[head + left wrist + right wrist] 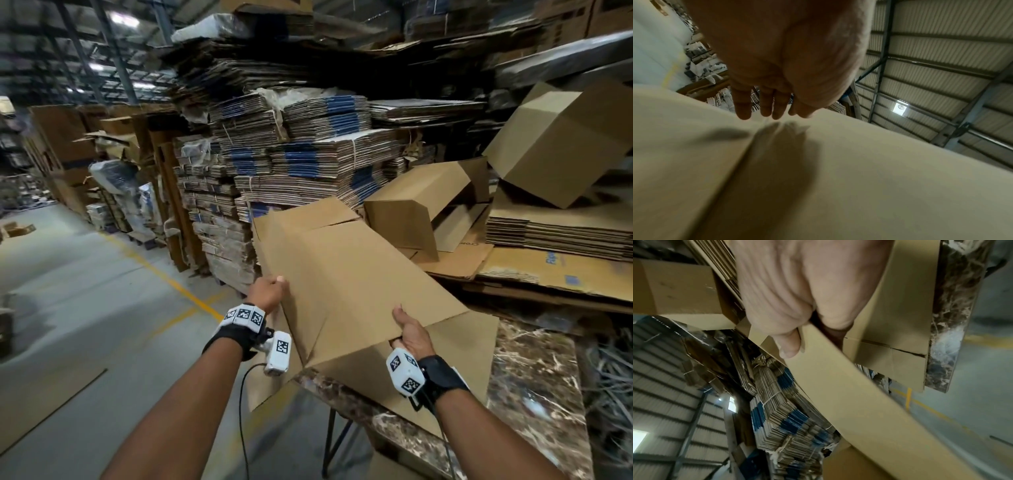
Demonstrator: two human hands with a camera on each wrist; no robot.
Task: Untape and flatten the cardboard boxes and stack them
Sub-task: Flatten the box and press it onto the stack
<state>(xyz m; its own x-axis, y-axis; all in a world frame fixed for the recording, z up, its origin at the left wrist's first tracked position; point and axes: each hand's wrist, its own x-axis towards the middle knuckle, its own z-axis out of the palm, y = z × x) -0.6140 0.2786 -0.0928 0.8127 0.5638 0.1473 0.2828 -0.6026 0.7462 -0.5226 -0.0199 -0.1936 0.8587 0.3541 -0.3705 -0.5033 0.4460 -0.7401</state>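
In a cardboard warehouse, a person holds a collapsed cardboard box point(346, 274) over a marble-topped table point(534, 373). The left hand point(269, 291) curls round its edge at 9 o'clock; the right hand point(411, 330) pinches the near edge at 5 o'clock. A stack of flattened boxes point(558, 229) lies at 2 o'clock, with two boxes still assembled point(414, 202) point(561, 144) near it.

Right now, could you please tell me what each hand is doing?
Left hand: grips the cardboard box at its left edge.
Right hand: grips its near edge.
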